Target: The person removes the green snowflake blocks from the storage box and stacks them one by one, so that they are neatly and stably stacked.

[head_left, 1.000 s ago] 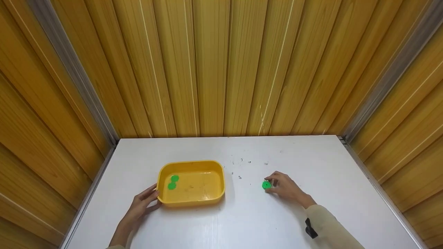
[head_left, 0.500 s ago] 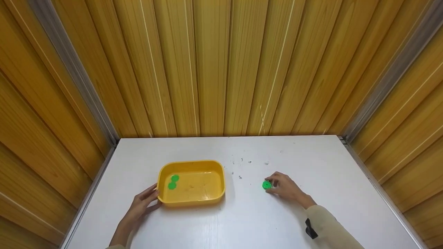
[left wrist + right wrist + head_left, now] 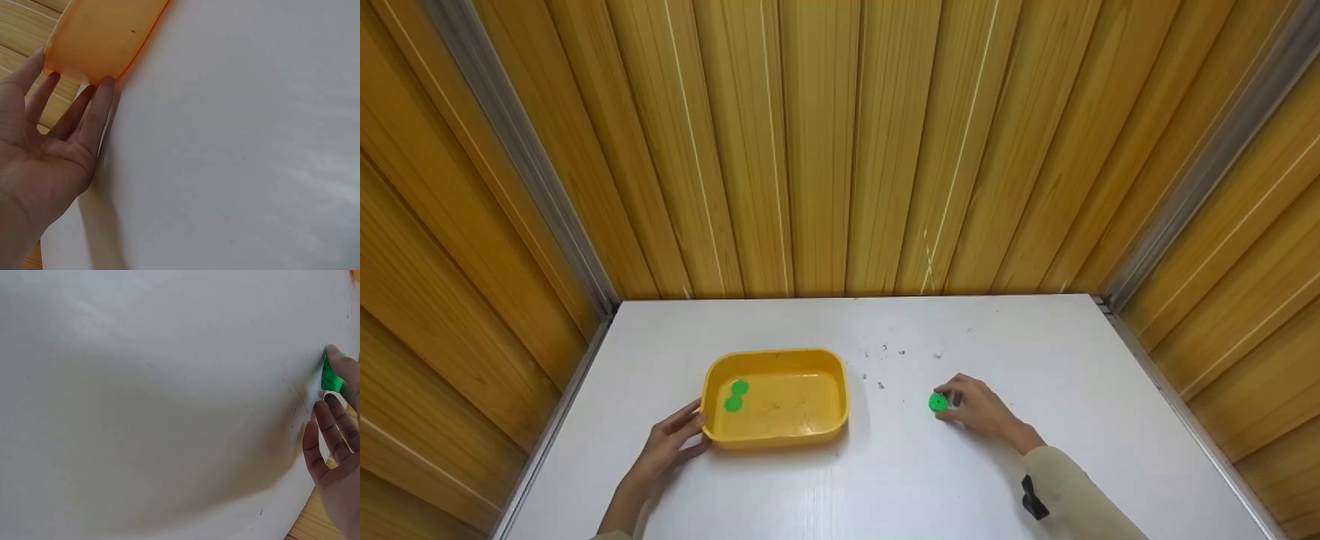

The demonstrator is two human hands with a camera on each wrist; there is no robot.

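On the white table (image 3: 885,465) stands a yellow plastic tray (image 3: 780,444), with two small flat green discs (image 3: 739,387) lying side by side at its left end. My left hand (image 3: 664,446) is at the tray's left end. In the left wrist view its fairly straight fingertips (image 3: 106,84) touch the tray's end wall. To the right, my right hand (image 3: 979,405) pinches a small green round piece (image 3: 937,403) between thumb and index finger. That piece shows a small dark spot in its middle and, in the right wrist view, a ridged side. The other right fingers spread loosely below it.
Small dark marks (image 3: 881,385) dot the tabletop between the tray and the right hand. Wood-patterned panels (image 3: 817,150) wall the table at the back and both sides, with grey metal posts (image 3: 1155,172) at the corners.
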